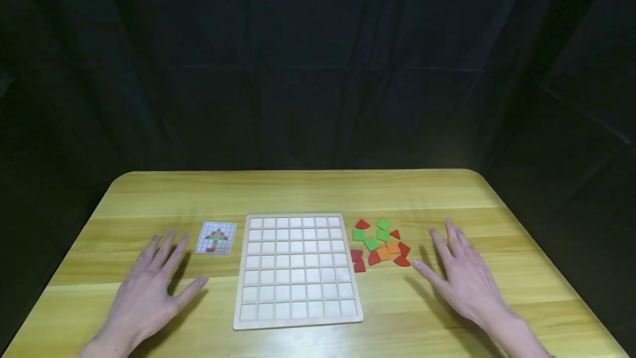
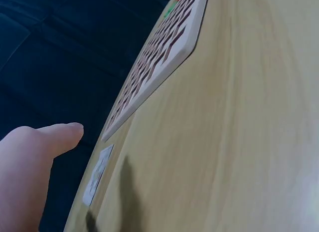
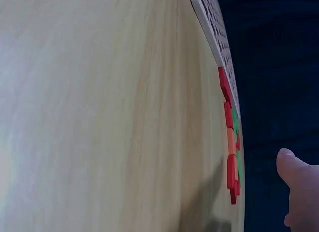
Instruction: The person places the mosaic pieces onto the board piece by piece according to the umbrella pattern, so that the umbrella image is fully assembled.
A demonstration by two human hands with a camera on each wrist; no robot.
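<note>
My left hand is hovering over the tabletop with its fingers stretching out and spreading apart, and it is gripping nothing. Just beyond its fingertips, a small pattern card is lying flat, showing a red, green and orange figure on a printed grid. Between my two hands, a pale grid board is resting flat, its square cells running seven across and seven down.

My right hand is also hovering, fingers straightening and thumb pointing toward the loose pieces; it too is holding nothing. Those pieces are lying in a scattered group between the board and my right thumb. Four green squares are sitting among them, two orange squares are lying side by side, and several red pieces, some with a rounded edge, are spreading around these. Two red ones are lying close against the board's right side; whether they are touching it, I cannot tell. Behind the tabletop, dark cloth is hanging in creases.
</note>
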